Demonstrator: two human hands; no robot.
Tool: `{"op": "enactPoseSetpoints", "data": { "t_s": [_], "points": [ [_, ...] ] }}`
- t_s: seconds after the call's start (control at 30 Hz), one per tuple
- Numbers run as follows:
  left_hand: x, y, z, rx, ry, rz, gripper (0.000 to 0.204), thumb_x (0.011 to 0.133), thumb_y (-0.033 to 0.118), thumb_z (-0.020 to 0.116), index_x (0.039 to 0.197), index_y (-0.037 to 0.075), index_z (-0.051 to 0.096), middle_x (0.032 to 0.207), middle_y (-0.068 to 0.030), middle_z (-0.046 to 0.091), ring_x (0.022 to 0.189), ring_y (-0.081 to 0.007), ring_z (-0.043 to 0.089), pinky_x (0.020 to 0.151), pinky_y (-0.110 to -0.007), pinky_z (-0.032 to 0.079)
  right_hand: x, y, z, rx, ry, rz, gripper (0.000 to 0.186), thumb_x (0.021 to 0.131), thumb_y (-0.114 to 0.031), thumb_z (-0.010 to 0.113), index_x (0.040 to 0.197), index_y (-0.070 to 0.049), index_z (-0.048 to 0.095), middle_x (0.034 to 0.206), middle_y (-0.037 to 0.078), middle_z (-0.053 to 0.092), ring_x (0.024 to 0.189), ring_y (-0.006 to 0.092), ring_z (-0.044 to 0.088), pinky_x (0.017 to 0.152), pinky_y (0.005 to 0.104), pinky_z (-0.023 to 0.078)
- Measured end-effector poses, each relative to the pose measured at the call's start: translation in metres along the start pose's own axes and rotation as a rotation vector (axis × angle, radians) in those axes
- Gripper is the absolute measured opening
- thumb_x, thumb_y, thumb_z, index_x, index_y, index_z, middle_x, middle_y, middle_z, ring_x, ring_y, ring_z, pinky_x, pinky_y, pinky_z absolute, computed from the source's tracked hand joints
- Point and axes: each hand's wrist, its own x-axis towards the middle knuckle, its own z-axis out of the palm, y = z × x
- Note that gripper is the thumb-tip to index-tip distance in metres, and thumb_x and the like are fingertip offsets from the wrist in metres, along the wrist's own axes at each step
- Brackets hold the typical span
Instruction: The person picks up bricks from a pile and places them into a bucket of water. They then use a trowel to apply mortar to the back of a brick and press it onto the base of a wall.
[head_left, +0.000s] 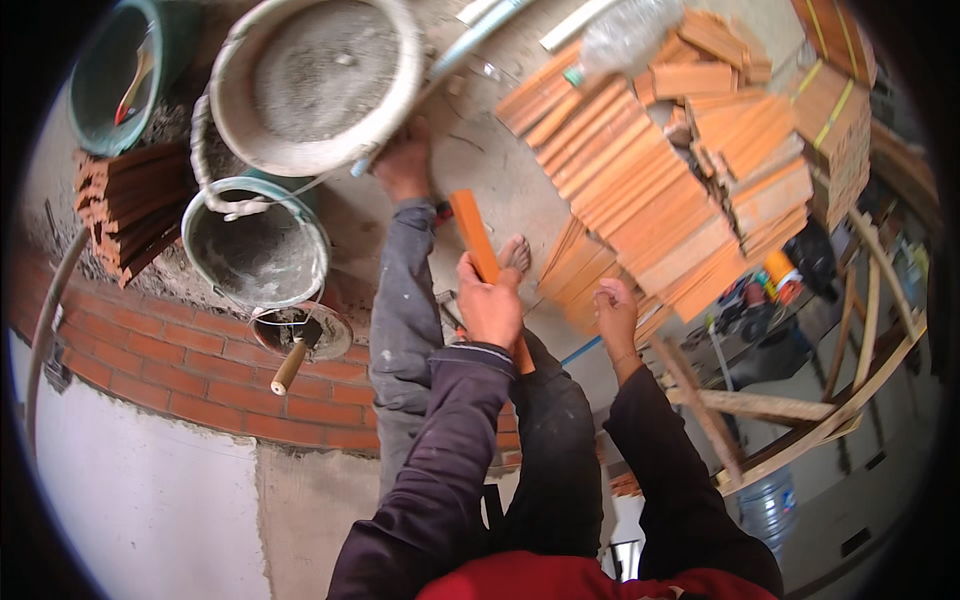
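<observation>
My left hand (490,312) is closed around a long, thin orange brick tile (470,228), tilted above the floor between my legs. The tile's lower end shows past my wrist. Beside the large stack of similar orange tiles (625,180), my right hand (617,312) is raised with its fingers curled together. I cannot make out whether anything is pinched in it. To the left, a trowel with a wooden handle (289,367) rests on the brick course (210,385), next to a green bucket (318,235) with grey residue inside.
A wide basin (405,95) holds grey mortar at the upper left. Another green bucket (82,130) contains a brush (135,85). Dark red tiles (130,205) are stacked beside it. A plastic bottle (625,38) lies on the tiles; wooden framing (770,405) stands at right.
</observation>
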Motion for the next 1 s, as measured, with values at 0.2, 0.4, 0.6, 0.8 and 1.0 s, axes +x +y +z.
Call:
{"op": "enactPoseSetpoints", "data": {
  "t_s": [0.2, 0.4, 0.6, 0.8, 1.0],
  "points": [
    [-0.001, -0.051, 0.015, 0.059, -0.073, -0.111, 0.022, 0.08, 0.012, 0.06, 0.099, 0.007, 0.052, 0.081, -0.0028, 0.053, 0.073, -0.0136, 0.054, 0.064, -0.029, 0.048, 0.055, 0.182, 0.063, -0.07, 0.038, 0.265, 0.087, 0.075, -0.031, 0.079, 0.14, 0.003, 0.033, 0.129, 0.023, 0.052, 0.122, 0.0294, 0.051, 0.102, 0.0377, 0.041],
    [-0.008, -0.078, 0.016, 0.306, -0.079, -0.042, 0.021, 0.079, 0.011, 0.061, 0.098, 0.008, 0.052, 0.083, -0.0015, 0.055, 0.074, -0.0124, 0.054, 0.067, -0.028, 0.047, 0.088, 0.154, 0.111, -0.114, 0.384, 0.278, 0.127, 0.057, -0.047, 0.088, 0.148, 0.002, 0.014, 0.148, 0.026, 0.025, 0.14, 0.0378, 0.021, 0.116, 0.0426, 0.022],
    [-0.008, -0.099, 0.024, 0.426, -0.054, 0.002, 0.02, 0.079, 0.009, 0.06, 0.097, 0.006, 0.052, 0.086, -0.0022, 0.054, 0.077, -0.0128, 0.054, 0.067, -0.028, 0.048, 0.11, 0.152, 0.11, -0.177, 0.419, 0.403, 0.132, 0.045, -0.054, 0.092, 0.144, -0.001, 0.021, 0.135, 0.023, 0.034, 0.13, 0.0395, 0.03, 0.11, 0.049, 0.028],
    [-0.008, -0.103, 0.022, 0.559, -0.08, 0.04, 0.021, 0.08, 0.011, 0.061, 0.098, 0.005, 0.052, 0.087, -0.0026, 0.055, 0.077, -0.0134, 0.055, 0.069, -0.029, 0.049, 0.111, 0.178, 0.126, 0.241, 0.56, 0.194, 0.119, 0.043, -0.038, 0.097, 0.132, 0.002, 0.028, 0.123, 0.024, 0.043, 0.118, 0.0366, 0.042, 0.098, 0.0414, 0.041],
    [-0.004, -0.101, 0.014, 0.599, -0.088, 0.037, 0.023, 0.08, 0.012, 0.061, 0.1, 0.004, 0.052, 0.088, -0.0033, 0.055, 0.078, -0.0134, 0.056, 0.07, -0.029, 0.049, 0.11, 0.178, 0.111, 0.311, 0.398, 0.102, 0.09, 0.047, -0.034, 0.097, 0.11, 0.005, 0.047, 0.106, 0.02, 0.057, 0.1, 0.0322, 0.057, 0.088, 0.0414, 0.048]
  ]
}}
